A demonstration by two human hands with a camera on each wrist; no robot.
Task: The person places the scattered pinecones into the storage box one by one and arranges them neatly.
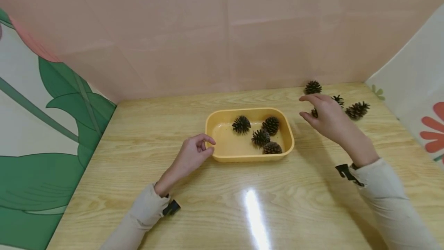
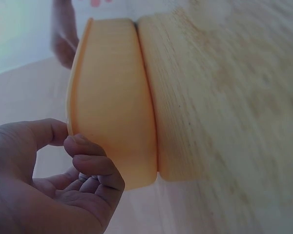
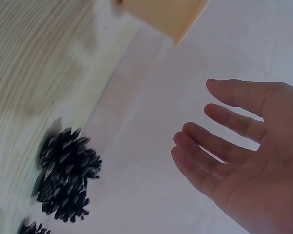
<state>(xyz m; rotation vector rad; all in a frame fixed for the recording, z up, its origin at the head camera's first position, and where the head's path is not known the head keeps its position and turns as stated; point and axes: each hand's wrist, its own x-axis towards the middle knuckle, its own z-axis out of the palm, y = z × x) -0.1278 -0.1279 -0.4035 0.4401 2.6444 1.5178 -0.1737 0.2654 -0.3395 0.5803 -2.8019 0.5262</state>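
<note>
A yellow rectangular tray [image 1: 225,140] sits mid-table with several brown pine cones [image 1: 261,138] in it, mostly toward its right side. My left hand [image 1: 190,153] pinches the tray's near left corner; the left wrist view shows thumb and finger at the rim of its side wall [image 2: 112,92]. Above the table, right of the tray, hovers my right hand [image 1: 327,117], its fingers apart and nothing in them. Loose pine cones [image 1: 358,110] lie around and behind it, one partly hidden by the hand. In the right wrist view, pine cones [image 3: 66,156] stand apart from the fingertips [image 3: 178,141].
The wood-grain table [image 1: 145,126] meets a pink back wall [image 1: 166,41]. Printed side walls stand left, with green leaves [image 1: 69,84], and right, with a red flower [image 1: 433,126]. A bright light reflection [image 1: 256,219] lies on the tabletop near me.
</note>
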